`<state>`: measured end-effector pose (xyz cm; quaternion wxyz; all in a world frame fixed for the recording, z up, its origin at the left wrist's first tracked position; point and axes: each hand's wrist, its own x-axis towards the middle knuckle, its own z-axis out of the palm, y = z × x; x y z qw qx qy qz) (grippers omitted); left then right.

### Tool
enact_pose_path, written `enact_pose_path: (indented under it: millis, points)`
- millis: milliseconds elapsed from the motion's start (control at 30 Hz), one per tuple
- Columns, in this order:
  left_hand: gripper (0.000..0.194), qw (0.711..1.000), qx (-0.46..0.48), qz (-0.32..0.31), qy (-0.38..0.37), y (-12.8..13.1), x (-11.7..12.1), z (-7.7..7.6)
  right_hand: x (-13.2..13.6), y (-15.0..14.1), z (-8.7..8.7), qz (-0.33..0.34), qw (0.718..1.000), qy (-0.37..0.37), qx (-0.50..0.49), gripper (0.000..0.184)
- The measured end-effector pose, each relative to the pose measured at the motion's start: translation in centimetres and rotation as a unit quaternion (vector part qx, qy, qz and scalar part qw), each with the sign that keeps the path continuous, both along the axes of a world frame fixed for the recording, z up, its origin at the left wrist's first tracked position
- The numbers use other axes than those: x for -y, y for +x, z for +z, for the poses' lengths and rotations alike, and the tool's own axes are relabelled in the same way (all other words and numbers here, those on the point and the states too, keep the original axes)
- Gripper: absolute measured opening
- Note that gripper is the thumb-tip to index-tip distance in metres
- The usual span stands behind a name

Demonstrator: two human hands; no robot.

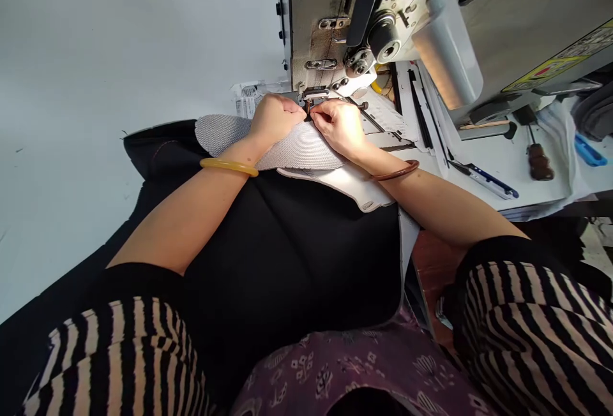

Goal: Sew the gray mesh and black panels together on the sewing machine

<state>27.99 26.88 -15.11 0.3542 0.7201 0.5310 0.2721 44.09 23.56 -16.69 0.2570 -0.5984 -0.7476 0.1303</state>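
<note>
A light grey mesh fabric piece (306, 148) lies under the presser foot (308, 104) of a sewing machine (316, 39). My left hand (275, 121) is closed at the left of the foot, fingertips pinching the mesh near the needle. From the other side, my right hand (341, 126) has thumb and forefinger pressed together on the mesh edge. Both sets of fingertips almost meet at the needle, and they hide the exact spot they grip. Beneath the mesh a smooth white piece (345, 183) sticks out, resting on a large black fabric sheet (287, 244).
A lamp (450, 49) on a flexible neck hangs at the right of the machine head. On the table's right lie a cutter knife (491, 181), a wooden-handled screwdriver (541, 161) and a blue tool (590, 150). A printed label (246, 100) lies left of the machine.
</note>
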Motion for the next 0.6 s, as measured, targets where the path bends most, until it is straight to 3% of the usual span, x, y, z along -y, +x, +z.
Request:
enact_pose_path:
  millis: [167, 300, 367, 433, 500, 600]
  points:
    - [0.006, 0.998, -0.055, 0.021, 0.015, 0.2, 0.5, 0.5, 0.4, 0.4, -0.1, -0.004, 0.999, 0.014, -0.049, 0.014]
    - [0.026, 0.986, -0.118, 0.079, 0.087, 0.4, 1.6, 0.8, 3.6, 1.7, 1.4, 0.081, 0.989, 0.042, -0.114, 0.007]
    - [0.028, 0.984, -0.133, 0.071, 0.099, 0.4, 2.1, 0.8, 5.7, 2.8, 2.7, 0.138, 0.975, 0.003, -0.172, 0.01]
    - [0.025, 0.984, -0.143, 0.047, 0.095, 0.3, 2.4, 0.9, 7.6, 4.1, 4.0, 0.155, 0.951, -0.07, -0.257, 0.013]
    - [0.022, 0.982, -0.155, 0.018, 0.105, 0.3, 2.7, 1.1, 9.1, 5.7, 5.2, 0.103, 0.938, -0.124, -0.306, 0.013]
    - [0.022, 0.966, -0.21, -0.044, 0.144, 0.1, 3.6, 1.5, 10.6, 8.0, 6.1, -0.011, 0.978, -0.145, -0.15, 0.01]
